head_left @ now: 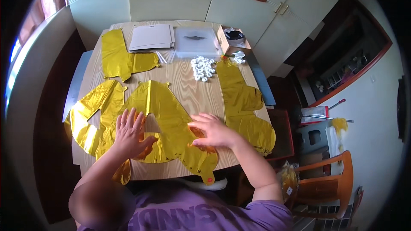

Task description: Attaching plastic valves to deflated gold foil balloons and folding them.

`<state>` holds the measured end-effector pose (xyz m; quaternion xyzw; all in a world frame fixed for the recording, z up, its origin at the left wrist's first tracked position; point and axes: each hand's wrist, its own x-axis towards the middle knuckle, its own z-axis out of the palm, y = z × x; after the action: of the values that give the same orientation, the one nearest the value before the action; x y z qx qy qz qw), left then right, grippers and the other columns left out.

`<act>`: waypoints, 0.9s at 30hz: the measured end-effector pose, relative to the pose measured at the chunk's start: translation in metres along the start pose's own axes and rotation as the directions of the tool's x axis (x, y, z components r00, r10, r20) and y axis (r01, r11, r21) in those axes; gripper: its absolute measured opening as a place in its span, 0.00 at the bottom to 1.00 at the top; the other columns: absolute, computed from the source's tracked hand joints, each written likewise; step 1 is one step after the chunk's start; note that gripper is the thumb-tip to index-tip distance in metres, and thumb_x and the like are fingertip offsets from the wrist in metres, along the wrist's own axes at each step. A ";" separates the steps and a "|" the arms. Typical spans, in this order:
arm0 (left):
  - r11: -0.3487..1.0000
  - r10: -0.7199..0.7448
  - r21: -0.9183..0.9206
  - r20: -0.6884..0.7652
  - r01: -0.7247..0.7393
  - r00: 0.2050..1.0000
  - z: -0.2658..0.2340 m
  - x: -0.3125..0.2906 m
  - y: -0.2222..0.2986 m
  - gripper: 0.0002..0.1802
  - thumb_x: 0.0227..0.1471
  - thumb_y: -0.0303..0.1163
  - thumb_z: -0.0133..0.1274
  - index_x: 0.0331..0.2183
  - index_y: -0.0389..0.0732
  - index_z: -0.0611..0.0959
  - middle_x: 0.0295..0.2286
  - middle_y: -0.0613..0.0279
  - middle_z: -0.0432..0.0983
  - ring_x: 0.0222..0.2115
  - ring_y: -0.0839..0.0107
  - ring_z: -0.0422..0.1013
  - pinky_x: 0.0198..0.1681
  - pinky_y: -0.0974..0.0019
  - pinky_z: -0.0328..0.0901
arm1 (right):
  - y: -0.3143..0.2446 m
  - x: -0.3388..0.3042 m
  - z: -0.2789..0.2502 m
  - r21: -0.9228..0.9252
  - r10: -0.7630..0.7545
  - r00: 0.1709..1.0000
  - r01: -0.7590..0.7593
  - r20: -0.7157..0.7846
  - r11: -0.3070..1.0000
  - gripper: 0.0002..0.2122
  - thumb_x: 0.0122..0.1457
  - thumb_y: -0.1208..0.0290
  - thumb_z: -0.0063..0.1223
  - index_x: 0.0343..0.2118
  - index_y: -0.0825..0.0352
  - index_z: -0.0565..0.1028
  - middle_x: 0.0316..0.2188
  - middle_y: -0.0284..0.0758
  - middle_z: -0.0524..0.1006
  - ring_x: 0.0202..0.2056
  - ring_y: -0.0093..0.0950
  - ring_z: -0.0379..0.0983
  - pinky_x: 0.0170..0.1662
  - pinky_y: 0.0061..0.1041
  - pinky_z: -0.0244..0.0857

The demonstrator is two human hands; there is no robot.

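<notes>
A flat, uninflated gold foil balloon [165, 102] lies on the wooden table in front of me. My left hand [129, 133] rests on its left part, fingers spread, holding nothing. Over its right part is my right hand [212, 131], also open with the thumb held away from the fingers. Orange reflections of both hands show in the shiny foil. At the left a second gold foil balloon [100, 95] lies close against the first, crinkled and catching the light. Another gold balloon [242, 102] is spread along the table's right side, and a smaller-looking one [114, 53] lies at the far left.
At the back of the table [182, 72] are a stack of pale cards [150, 37], a clear plastic box [195, 45] and an open carton [233, 45]. A pile of small white rolls [202, 68] sits before them. A wooden chair [329, 179] stands at the right.
</notes>
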<state>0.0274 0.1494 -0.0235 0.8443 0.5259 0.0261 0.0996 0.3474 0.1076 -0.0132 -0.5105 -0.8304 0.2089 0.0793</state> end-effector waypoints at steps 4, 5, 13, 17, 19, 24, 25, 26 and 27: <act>0.978 0.206 -0.036 -0.046 -0.207 0.978 0.016 0.023 0.002 0.46 0.49 0.57 0.52 0.62 0.41 0.60 0.62 0.42 0.48 0.65 0.47 0.39 0.66 0.46 0.33 | 0.055 0.013 -0.038 0.448 0.316 0.899 -0.159 -0.303 0.880 0.12 0.50 0.70 0.65 0.36 0.67 0.79 0.38 0.35 0.79 0.38 0.27 0.75 0.43 0.26 0.69; 0.975 0.211 -0.067 -0.035 -0.213 0.977 0.017 0.024 0.008 0.46 0.49 0.57 0.52 0.62 0.41 0.60 0.62 0.41 0.47 0.65 0.46 0.39 0.66 0.45 0.33 | 0.088 0.015 -0.040 0.364 0.343 0.807 -0.172 -0.480 0.915 0.08 0.50 0.72 0.65 0.31 0.68 0.78 0.31 0.34 0.79 0.31 0.27 0.75 0.37 0.24 0.69; 0.959 0.230 -0.171 -0.006 -0.227 0.973 0.006 0.043 0.033 0.42 0.50 0.54 0.54 0.60 0.41 0.63 0.61 0.42 0.49 0.64 0.43 0.40 0.65 0.41 0.38 | 0.176 0.029 -0.023 0.237 0.565 0.673 -0.520 -0.478 0.821 0.19 0.45 0.55 0.68 0.32 0.64 0.76 0.36 0.39 0.73 0.40 0.38 0.72 0.44 0.35 0.65; 0.855 0.455 -0.231 -0.092 -0.464 0.886 -0.001 0.093 0.072 0.32 0.51 0.45 0.56 0.54 0.40 0.72 0.58 0.45 0.59 0.61 0.46 0.50 0.63 0.45 0.49 | 0.199 0.029 -0.012 0.296 0.587 0.631 -0.513 -0.507 0.806 0.13 0.48 0.60 0.66 0.29 0.65 0.78 0.31 0.40 0.75 0.35 0.38 0.73 0.40 0.36 0.66; 0.788 0.494 -0.389 -0.065 -0.478 0.867 0.003 0.123 0.099 0.25 0.51 0.41 0.55 0.49 0.38 0.76 0.55 0.48 0.64 0.59 0.51 0.57 0.62 0.50 0.54 | 0.184 0.034 -0.015 0.319 0.585 0.602 -0.497 -0.543 0.807 0.11 0.50 0.62 0.63 0.28 0.65 0.80 0.30 0.41 0.77 0.35 0.39 0.74 0.40 0.36 0.66; 0.729 0.610 -0.254 -0.182 -0.636 0.771 0.043 0.206 0.173 0.28 0.53 0.45 0.53 0.51 0.38 0.74 0.54 0.50 0.65 0.57 0.55 0.60 0.62 0.52 0.52 | 0.179 0.032 -0.023 0.317 0.542 0.597 -0.446 -0.592 0.837 0.09 0.52 0.64 0.57 0.27 0.66 0.80 0.30 0.42 0.79 0.35 0.40 0.76 0.38 0.36 0.68; 0.746 0.605 -0.194 -0.203 -0.638 0.770 0.049 0.216 0.182 0.29 0.53 0.47 0.51 0.52 0.38 0.73 0.54 0.50 0.65 0.57 0.55 0.60 0.63 0.51 0.51 | 0.172 0.032 -0.026 0.235 0.516 0.603 -0.484 -0.609 0.843 0.09 0.53 0.68 0.56 0.29 0.70 0.80 0.26 0.42 0.80 0.29 0.35 0.77 0.36 0.30 0.68; 0.761 0.601 -0.133 -0.225 -0.635 0.767 0.056 0.224 0.186 0.31 0.53 0.48 0.50 0.53 0.39 0.72 0.54 0.51 0.65 0.57 0.56 0.59 0.63 0.51 0.49 | 0.171 0.032 -0.025 0.240 0.491 0.596 -0.451 -0.636 0.859 0.09 0.53 0.68 0.56 0.29 0.70 0.80 0.26 0.43 0.80 0.29 0.35 0.77 0.35 0.30 0.68; 0.777 0.599 -0.102 -0.184 -0.621 0.780 0.057 0.226 0.190 0.32 0.54 0.50 0.49 0.53 0.39 0.71 0.54 0.51 0.65 0.58 0.57 0.59 0.63 0.51 0.48 | 0.174 0.027 -0.023 0.246 0.472 0.581 -0.427 -0.663 0.870 0.09 0.53 0.68 0.57 0.29 0.70 0.80 0.26 0.43 0.80 0.29 0.35 0.78 0.35 0.30 0.68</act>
<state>0.3048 0.2622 -0.0555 0.9545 0.2255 0.1581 0.1144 0.4845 0.2058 -0.0689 -0.7409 -0.5724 0.0356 0.3496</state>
